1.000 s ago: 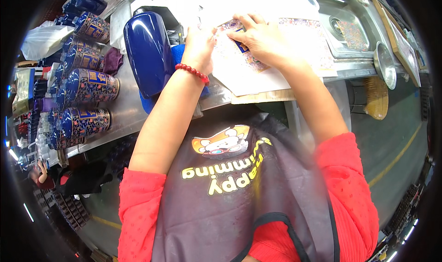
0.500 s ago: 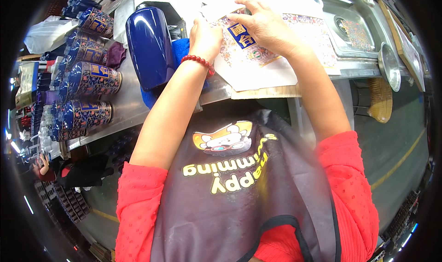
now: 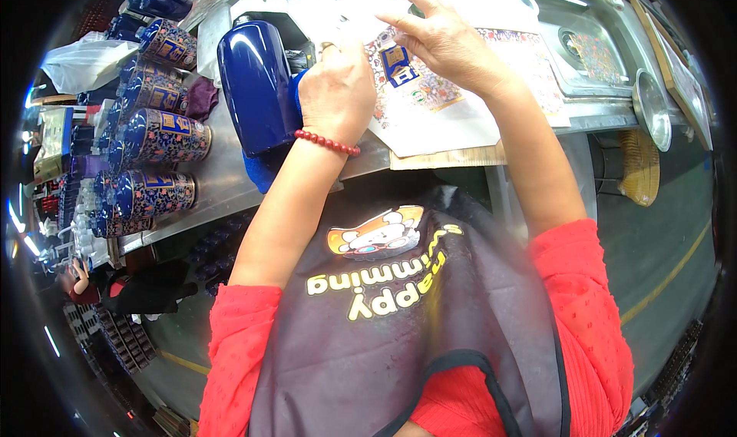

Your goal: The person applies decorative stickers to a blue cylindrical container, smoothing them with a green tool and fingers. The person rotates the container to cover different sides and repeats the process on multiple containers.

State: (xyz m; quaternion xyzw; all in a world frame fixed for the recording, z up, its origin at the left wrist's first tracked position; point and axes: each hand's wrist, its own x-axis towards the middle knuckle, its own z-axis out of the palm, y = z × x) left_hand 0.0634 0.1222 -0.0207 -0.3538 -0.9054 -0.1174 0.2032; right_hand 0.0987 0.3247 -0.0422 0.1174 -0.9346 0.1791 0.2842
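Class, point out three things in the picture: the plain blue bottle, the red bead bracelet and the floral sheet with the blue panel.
Plain blue bottle [image 3: 257, 87]: head view, middle of its glossy side.
Red bead bracelet [image 3: 328, 141]: head view, its visible beads.
Floral sheet [image 3: 398, 67]: head view, its blue panel.

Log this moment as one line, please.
left hand: beside patterned sheet, grip unclear | right hand: open, over patterned sheet | glossy blue bottle: left of left hand

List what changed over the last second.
The right hand moved away from the body, fingers spread, uncovering the blue panel on the floral sheet. The left hand turned its back upward. The blue bottle stayed put.
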